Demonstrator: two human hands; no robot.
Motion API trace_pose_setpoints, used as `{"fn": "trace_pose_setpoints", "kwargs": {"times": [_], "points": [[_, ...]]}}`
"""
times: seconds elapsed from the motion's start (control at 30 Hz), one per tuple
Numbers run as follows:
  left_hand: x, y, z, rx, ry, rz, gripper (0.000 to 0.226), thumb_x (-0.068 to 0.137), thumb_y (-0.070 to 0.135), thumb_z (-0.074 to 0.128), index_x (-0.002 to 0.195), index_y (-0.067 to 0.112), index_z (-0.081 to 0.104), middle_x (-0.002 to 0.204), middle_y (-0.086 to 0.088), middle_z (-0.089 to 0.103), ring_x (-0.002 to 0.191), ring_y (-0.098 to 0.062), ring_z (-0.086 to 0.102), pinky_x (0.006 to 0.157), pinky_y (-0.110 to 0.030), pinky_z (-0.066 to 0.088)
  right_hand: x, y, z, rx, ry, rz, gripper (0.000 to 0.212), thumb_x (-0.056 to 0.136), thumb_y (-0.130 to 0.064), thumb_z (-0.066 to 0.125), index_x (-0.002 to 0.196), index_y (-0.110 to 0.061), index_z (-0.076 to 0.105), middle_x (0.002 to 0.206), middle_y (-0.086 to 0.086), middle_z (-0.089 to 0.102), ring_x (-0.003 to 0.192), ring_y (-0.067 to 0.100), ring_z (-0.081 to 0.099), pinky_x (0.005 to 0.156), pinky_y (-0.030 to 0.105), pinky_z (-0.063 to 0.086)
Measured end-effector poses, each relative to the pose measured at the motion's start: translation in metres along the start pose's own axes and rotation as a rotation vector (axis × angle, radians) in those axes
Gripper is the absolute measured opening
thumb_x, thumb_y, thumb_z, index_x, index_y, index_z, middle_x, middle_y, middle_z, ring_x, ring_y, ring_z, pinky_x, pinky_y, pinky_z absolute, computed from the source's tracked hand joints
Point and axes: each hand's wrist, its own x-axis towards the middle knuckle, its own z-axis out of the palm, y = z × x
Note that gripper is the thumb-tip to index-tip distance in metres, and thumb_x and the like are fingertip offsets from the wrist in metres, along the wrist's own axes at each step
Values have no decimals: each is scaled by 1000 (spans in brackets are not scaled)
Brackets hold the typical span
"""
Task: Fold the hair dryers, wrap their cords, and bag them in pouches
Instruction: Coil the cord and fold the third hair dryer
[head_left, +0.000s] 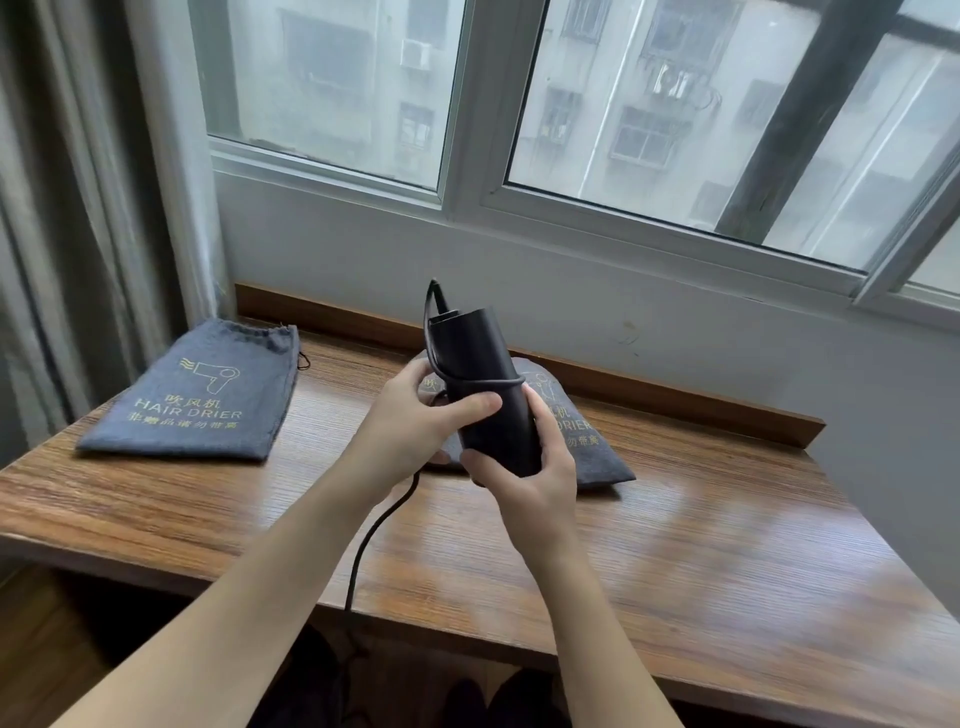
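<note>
the folded black hair dryer (488, 384) stands nearly upright above the middle of the wooden table (675, 545), held in both hands. the left hand (415, 421) comes in from 7 o'clock and grasps the body from its 9 o'clock side, thumb laid across the front, the other fingers curled round the far side and mostly hidden. the right hand (530, 473) cups the lower end from 5 o'clock, thumb pressed on the front near the base, fingers wrapped up the 3 o'clock side. the black cord (374, 535) runs down the dryer's 9 o'clock edge, makes one loop across the body just above the left thumb, then drops past the left wrist and over the table's near edge at 6 o'clock. a flat grey pouch (202, 395) printed "hair drier" lies at 9 o'clock, well apart. a second, bulging pouch (582, 431) lies on the table just behind the hands, toward 3 o'clock, partly hidden by them
</note>
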Motion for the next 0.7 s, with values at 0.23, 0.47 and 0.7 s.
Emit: {"fn": "trace_pose_setpoints", "kwargs": {"times": [0.23, 0.47, 0.7], "points": [[-1, 0, 7, 8, 96, -4, 41, 75, 24, 83, 107, 27, 58, 102, 4, 69, 89, -14, 69, 50, -25, 50, 2, 12, 7, -534, 115, -310, 88, 76, -27, 82, 149, -32, 33, 129, -3, 45, 118, 11, 47, 94, 31, 51], [-4, 1, -5, 9, 49, -11, 48, 76, 28, 82, 118, 24, 60, 108, -3, 72, 92, -18, 72, 69, -48, 61, 10, -4, -11, 200, -158, 239, 91, 73, -28, 79, 151, -34, 31, 138, 7, 56, 116, 28, 64, 90, 49, 57], [-2, 2, -5, 151, 6, -25, 40, 78, 39, 80, 113, 35, 62, 97, 4, 76, 90, -13, 72, 81, -44, 57, 10, -9, -16, 166, -18, 195, 94, 71, -18, 81, 151, -29, 35, 126, -4, 60, 108, 13, 67, 86, 32, 58]]}}
